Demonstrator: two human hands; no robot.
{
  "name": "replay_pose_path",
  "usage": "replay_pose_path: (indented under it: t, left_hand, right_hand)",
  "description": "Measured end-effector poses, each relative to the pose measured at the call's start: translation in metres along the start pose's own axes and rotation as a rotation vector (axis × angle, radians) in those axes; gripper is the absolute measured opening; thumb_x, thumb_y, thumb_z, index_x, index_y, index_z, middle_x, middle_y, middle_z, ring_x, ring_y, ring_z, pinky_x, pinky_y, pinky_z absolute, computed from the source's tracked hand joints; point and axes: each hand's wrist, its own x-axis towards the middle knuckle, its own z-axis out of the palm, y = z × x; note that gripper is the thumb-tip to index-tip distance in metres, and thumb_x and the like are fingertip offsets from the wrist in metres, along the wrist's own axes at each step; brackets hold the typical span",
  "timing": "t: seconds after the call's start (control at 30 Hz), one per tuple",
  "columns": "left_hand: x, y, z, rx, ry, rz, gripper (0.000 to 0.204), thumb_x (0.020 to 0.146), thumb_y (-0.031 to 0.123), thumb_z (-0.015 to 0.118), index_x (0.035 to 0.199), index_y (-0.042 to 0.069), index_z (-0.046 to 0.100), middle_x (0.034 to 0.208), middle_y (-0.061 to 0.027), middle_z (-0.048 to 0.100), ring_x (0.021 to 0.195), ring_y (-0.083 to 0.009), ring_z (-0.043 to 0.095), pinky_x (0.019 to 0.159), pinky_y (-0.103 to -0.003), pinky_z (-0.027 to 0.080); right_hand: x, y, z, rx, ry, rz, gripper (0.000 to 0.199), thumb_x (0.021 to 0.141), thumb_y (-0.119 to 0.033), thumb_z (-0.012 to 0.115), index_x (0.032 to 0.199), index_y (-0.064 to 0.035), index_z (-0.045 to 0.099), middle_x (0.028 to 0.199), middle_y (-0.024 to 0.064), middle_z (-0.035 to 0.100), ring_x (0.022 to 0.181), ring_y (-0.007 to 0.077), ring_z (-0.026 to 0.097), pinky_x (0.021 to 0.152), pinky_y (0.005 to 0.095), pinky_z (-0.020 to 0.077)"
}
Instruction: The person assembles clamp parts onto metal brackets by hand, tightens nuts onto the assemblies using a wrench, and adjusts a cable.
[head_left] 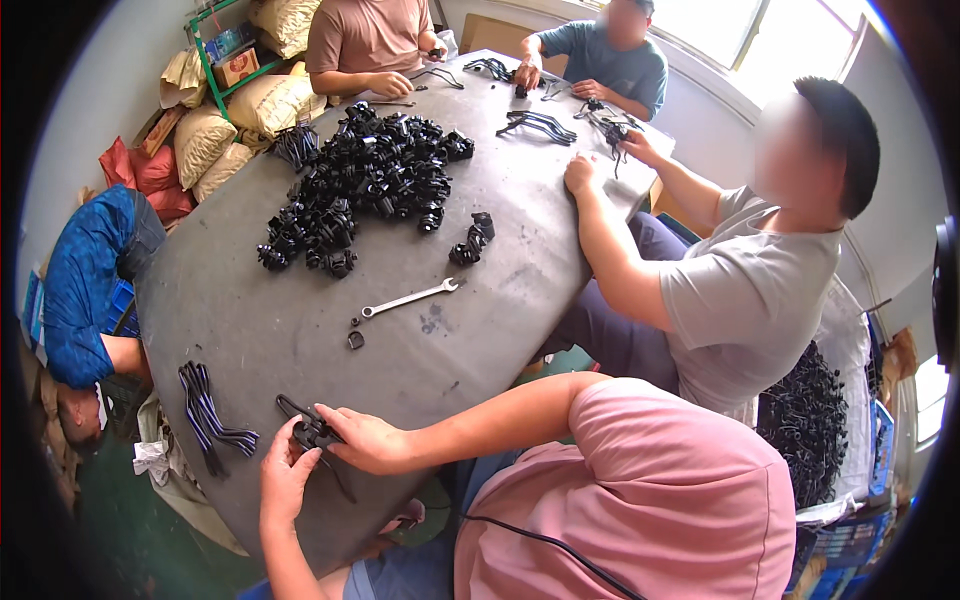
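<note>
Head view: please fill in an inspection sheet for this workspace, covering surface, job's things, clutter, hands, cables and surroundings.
Surface: grey tabletop, with dark stains.
Job's things: black part in hand with a thin bent rod; whether they are fastened together, cannot tell. Bent rods lie to its left.
Clutter: wrench, small black ring, large heap of black parts.
Hands: left hand and right hand both hold the black part in their fingers.
Cables: one black cable across the pink shirt.
Surroundings: four other people around the table; stacked sacks.
</note>
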Motion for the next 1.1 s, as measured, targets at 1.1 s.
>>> replay_pose_path:
  t: [1.1]
  left_hand:
    - [-0.017,0.037,0.062,0.027,0.284,0.173,0.061,0.098,0.015,0.069,0.151,0.001,0.043,0.118,-0.0089,0.066,0.101,-0.0134,0.063,0.09,-0.029,0.052]
  right_hand:
    - [0.008,-0.007,-0.065,0.355,0.04,-0.093,0.048,0.092,-0.015,0.071,0.135,0.0012,0.059,0.109,0.0189,0.073,0.089,0.0226,0.072,0.079,0.037,0.0583]
